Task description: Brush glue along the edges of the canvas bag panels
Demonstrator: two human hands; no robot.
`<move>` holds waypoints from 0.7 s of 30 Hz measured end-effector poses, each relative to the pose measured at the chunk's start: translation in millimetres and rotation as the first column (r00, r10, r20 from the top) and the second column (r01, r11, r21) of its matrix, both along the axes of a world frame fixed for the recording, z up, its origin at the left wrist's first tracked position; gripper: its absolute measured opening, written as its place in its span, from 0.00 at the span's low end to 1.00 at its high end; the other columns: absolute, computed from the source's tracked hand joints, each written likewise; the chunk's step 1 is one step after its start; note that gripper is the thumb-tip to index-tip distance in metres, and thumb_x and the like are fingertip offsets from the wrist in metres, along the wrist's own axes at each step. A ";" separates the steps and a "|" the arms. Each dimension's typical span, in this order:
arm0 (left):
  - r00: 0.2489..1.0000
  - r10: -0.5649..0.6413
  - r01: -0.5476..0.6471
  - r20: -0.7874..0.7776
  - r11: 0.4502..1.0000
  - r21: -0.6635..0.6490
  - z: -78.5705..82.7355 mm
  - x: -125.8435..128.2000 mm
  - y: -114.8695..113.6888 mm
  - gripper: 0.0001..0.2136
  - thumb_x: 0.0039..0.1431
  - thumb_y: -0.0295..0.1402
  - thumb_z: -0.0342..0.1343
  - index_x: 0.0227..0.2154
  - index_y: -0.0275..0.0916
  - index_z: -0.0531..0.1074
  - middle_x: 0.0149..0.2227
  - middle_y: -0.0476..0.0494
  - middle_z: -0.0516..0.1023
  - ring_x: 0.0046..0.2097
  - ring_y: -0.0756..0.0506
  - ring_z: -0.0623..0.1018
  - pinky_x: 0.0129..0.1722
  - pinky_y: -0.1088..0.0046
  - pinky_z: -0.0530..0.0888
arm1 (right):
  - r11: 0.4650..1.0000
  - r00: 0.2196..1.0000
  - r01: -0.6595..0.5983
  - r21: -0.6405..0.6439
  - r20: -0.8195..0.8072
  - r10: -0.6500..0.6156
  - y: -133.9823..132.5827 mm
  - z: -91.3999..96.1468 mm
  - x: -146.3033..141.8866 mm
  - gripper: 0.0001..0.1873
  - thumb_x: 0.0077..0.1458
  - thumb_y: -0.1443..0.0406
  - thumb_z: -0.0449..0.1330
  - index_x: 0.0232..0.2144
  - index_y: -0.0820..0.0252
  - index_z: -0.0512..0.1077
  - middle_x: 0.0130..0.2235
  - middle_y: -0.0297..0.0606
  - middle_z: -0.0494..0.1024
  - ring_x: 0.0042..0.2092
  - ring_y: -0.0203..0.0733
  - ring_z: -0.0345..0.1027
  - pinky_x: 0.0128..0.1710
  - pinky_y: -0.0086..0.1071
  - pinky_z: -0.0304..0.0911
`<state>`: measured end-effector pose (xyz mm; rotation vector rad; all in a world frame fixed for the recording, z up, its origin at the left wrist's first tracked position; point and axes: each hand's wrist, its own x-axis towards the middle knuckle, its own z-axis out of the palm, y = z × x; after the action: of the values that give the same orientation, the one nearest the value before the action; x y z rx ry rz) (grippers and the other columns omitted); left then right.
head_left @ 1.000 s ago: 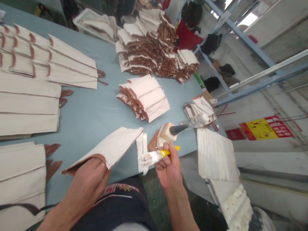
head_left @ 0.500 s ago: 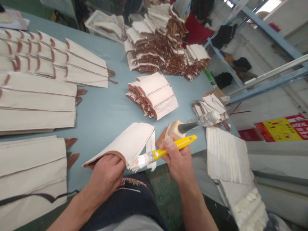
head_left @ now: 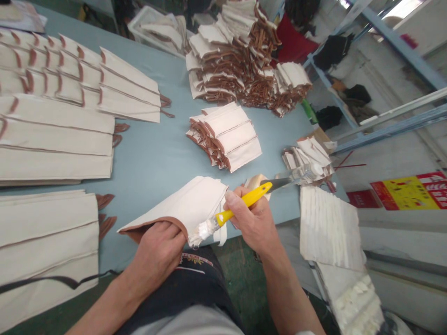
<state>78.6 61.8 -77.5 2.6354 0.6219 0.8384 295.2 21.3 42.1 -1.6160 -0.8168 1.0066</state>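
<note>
A cream cloth pouch [head_left: 188, 197] with brown edging round its mouth lies tilted at the table's near edge. My left hand [head_left: 159, 246] is closed on its brown-edged mouth, with the fingertips hidden inside. In my right hand [head_left: 253, 218] is a paintbrush [head_left: 249, 199] with a yellow handle, gripped between thumb and fingers. Its white-coated bristles point down and left, close beside the pouch's mouth; whether they touch cannot be made out. White straps [head_left: 220, 232] hang from the pouch's right side. Behind my right hand lies a dark-handled tool [head_left: 279, 182] with a tan, rounded end, partly hidden.
A stack of similar pouches [head_left: 233, 137] lies mid-table, with larger piles [head_left: 223, 65] behind. Long rows of cream cloth pieces [head_left: 52, 153] cover the left side. A small pile [head_left: 307, 156] sits at right, above a hanging cloth [head_left: 330, 228] with white crust. A white bin [head_left: 146, 28] stands at the back.
My right hand has moved slightly left, and the brush has dropped a little with it. The brown piece behind that hand is now mostly covered. My left hand keeps its hold; the view has shifted slightly.
</note>
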 end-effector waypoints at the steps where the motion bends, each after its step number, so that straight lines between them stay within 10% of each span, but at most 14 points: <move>1: 1.000 0.000 0.000 0.002 1.000 0.002 1.1 0.8 0.3 0.15 0.60 0.14 0.50 0.32 0.42 0.74 0.33 0.41 0.78 0.37 0.37 0.78 0.39 0.61 0.73 | 1.000 1.000 0.011 0.005 0.021 -0.011 -0.4 0.5 1.8 0.30 0.61 0.41 0.69 0.22 0.56 0.71 0.18 0.25 0.64 0.22 0.31 0.53 0.21 0.28 0.49; 13: 0.999 -0.032 0.033 0.023 0.999 -0.022 10.8 6.3 8.9 0.15 0.70 0.19 0.46 0.32 0.42 0.73 0.31 0.42 0.78 0.33 0.38 0.76 0.35 0.62 0.71 | 0.993 0.900 -0.110 0.051 0.429 0.077 -16.9 29.5 -26.5 0.19 0.68 0.59 0.64 0.23 0.54 0.72 0.21 0.27 0.71 0.23 0.33 0.61 0.27 0.29 0.56; 21: 1.000 0.012 -0.011 0.005 0.999 -0.043 0.3 2.8 8.0 0.12 0.63 0.18 0.49 0.32 0.42 0.71 0.32 0.40 0.77 0.35 0.36 0.75 0.35 0.60 0.70 | 0.986 0.919 -0.087 0.145 0.394 0.023 -28.7 22.4 -32.1 0.17 0.68 0.62 0.63 0.25 0.55 0.71 0.20 0.24 0.68 0.21 0.30 0.58 0.23 0.26 0.53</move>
<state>81.4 69.8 -77.1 2.5929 0.6469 0.8263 263.1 -7.4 64.5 -1.6845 -1.1887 0.6396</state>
